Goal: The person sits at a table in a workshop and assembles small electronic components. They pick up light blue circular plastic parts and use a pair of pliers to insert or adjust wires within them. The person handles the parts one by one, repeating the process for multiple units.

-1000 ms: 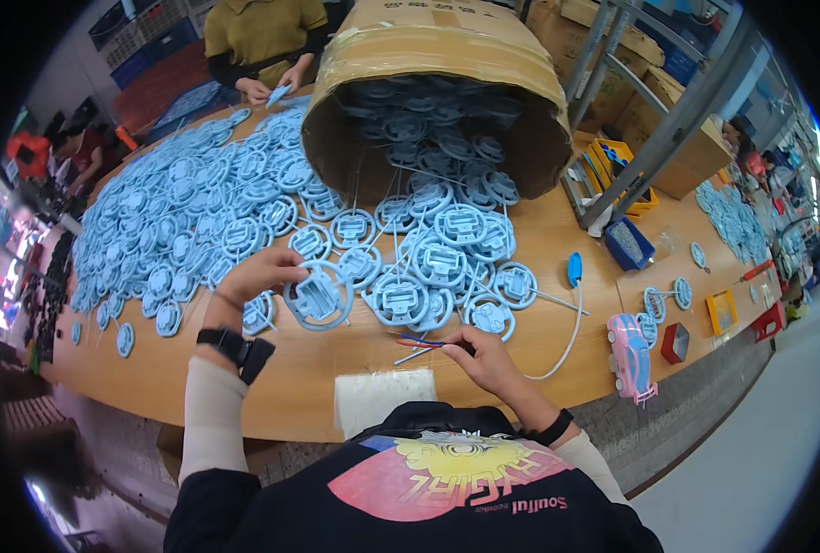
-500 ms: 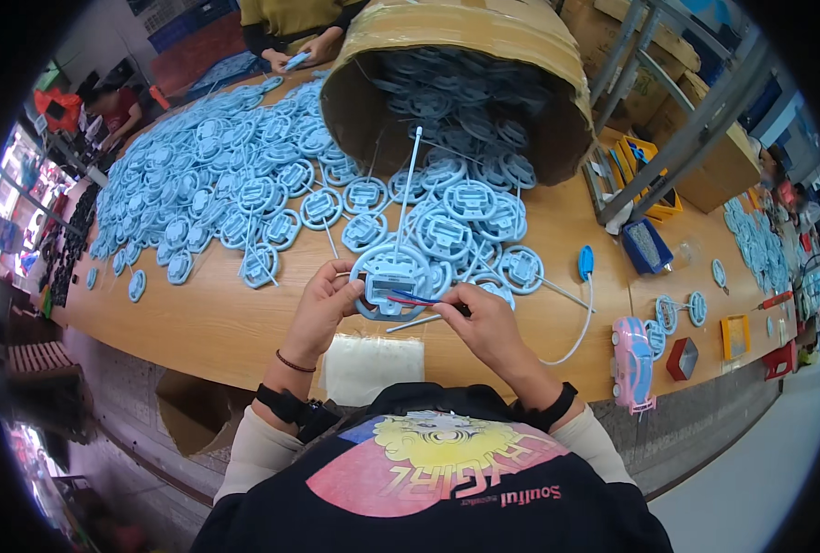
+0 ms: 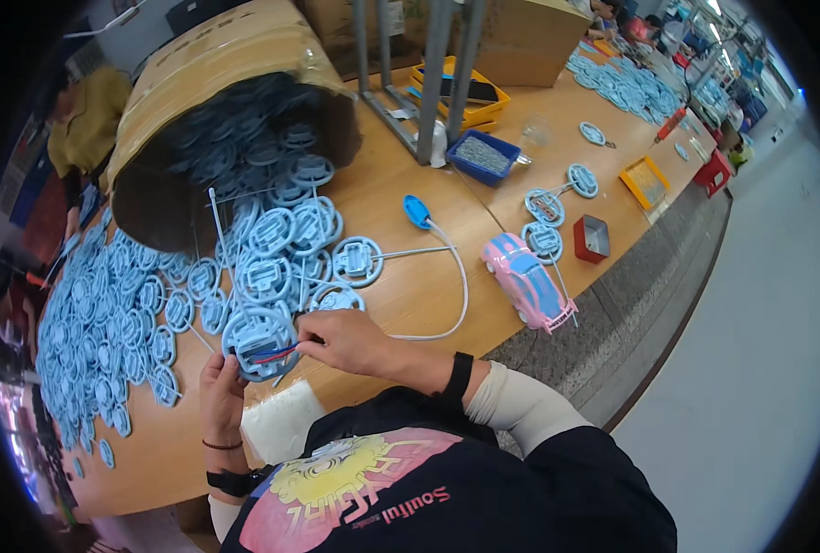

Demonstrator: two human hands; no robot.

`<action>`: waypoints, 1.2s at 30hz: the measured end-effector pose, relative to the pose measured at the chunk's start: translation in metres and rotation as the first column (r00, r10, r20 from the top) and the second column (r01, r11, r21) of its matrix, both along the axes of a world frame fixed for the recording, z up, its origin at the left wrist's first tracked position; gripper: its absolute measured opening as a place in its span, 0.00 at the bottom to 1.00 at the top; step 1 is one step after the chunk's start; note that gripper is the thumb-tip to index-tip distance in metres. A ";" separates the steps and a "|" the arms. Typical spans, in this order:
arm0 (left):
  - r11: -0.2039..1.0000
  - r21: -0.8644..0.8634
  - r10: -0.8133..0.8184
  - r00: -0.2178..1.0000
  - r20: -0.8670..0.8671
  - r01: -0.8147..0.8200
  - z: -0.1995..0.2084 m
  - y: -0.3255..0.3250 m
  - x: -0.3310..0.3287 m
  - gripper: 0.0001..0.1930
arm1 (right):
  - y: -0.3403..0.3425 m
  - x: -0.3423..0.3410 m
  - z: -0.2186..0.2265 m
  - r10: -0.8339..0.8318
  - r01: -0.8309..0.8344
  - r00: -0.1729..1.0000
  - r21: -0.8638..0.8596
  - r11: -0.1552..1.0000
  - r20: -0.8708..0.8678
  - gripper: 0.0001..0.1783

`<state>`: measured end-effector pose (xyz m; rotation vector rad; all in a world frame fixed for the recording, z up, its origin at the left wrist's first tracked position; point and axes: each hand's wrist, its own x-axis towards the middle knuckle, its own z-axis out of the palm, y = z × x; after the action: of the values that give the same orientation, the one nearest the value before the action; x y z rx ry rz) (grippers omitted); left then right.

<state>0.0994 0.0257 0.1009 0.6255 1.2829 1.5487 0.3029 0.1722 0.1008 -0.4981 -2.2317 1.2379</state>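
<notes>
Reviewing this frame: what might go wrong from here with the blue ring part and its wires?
The left hand holds the blue ring part from below while the right hand pinches the thin red and blue wires; a hard tug might snap them. The pink toy car sits near the table edge and could be knocked off.

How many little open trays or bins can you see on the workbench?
4. A blue bin of small metal parts sits by the metal posts, a yellow tray behind it, a red tray near the table edge, and a smaller yellow tray further right. Others may be hidden.
</notes>
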 end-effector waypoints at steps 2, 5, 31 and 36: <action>1.000 -0.003 -0.009 1.000 0.004 0.009 0.001 0.004 0.005 0.14 | 0.003 0.006 -0.001 0.007 -0.007 1.000 -0.005 1.000 -0.021 0.09; 0.999 0.004 -0.040 0.999 0.025 0.040 -0.003 0.006 0.006 0.14 | 0.008 0.014 -0.006 0.000 0.000 1.000 -0.030 1.000 -0.024 0.09; 0.996 0.093 -0.038 0.947 0.319 0.009 -0.018 -0.044 -0.034 0.23 | -0.045 -0.057 -0.016 0.111 -0.109 0.993 -0.054 0.993 0.029 0.11; 0.999 0.030 -0.030 0.924 0.382 0.020 -0.045 -0.064 -0.062 0.23 | -0.065 -0.083 -0.029 0.055 -0.054 0.996 -0.013 0.998 0.072 0.11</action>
<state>0.0372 -0.0382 0.0563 0.3296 0.9558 1.5743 0.2201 0.1071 0.0715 -0.4967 -2.3139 1.2791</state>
